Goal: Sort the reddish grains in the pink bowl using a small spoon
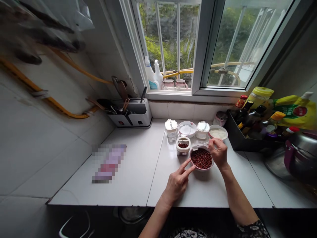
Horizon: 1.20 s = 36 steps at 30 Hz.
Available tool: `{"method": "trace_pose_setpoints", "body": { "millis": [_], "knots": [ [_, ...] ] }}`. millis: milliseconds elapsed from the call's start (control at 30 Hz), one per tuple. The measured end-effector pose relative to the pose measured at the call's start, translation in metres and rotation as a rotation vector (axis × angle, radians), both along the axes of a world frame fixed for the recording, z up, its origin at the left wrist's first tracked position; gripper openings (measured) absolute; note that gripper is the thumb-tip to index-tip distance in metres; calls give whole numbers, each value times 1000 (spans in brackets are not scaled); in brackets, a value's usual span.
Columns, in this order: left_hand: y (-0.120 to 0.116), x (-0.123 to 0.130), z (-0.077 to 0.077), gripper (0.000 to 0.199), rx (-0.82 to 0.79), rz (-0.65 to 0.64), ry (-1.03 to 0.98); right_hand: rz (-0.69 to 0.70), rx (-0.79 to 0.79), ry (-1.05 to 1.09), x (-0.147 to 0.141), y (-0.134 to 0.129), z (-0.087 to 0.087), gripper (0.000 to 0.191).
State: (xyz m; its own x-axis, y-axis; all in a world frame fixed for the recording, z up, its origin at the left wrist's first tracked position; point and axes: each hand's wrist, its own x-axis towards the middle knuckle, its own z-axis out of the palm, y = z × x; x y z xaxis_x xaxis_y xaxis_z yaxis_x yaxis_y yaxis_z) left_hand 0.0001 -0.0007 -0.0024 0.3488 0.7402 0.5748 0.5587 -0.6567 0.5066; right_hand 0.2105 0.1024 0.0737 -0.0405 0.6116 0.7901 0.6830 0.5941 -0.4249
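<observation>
With right hand (219, 152), pinches white spoon (195, 147) in bent fingers above far-right rim of bowl (203, 169). With left hand (178, 181), extends two open digits against bowl's near-left side.

We can read no word, brand or number with certainty anywhere here. The boldest label we see is on the yellow pouch (288, 103) at the right: a green patch with a red round emblem (300, 111), its pale lettering too small for us to make out. On the red-capped jar (240, 101) we find a label in red and yellow, also illegible to us. The spray bottle (151, 74) on the windowsill shows a light-blue label (154, 85) whose print we cannot decipher. The lilac item (110, 165) on the counter (133, 158) is pixelated, so we read nothing there.
</observation>
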Motion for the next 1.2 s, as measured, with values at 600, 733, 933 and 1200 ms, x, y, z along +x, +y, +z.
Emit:
{"method": "trace_pose_setpoints", "body": {
  "millis": [600,733,933,1200],
  "knots": [
    [0,0,0,73,15,0,-6,93,-310,-105,-4,3,-15,39],
    [0,-1,0,72,22,2,6,64,-350,-67,-1,5,-13,43],
    [0,-1,-2,74,4,12,31,98,-357,-68,-4,4,-15,42],
    [0,-1,-2,74,-12,5,24,77,-390,-14,1,6,-13,44]
  ]
}}
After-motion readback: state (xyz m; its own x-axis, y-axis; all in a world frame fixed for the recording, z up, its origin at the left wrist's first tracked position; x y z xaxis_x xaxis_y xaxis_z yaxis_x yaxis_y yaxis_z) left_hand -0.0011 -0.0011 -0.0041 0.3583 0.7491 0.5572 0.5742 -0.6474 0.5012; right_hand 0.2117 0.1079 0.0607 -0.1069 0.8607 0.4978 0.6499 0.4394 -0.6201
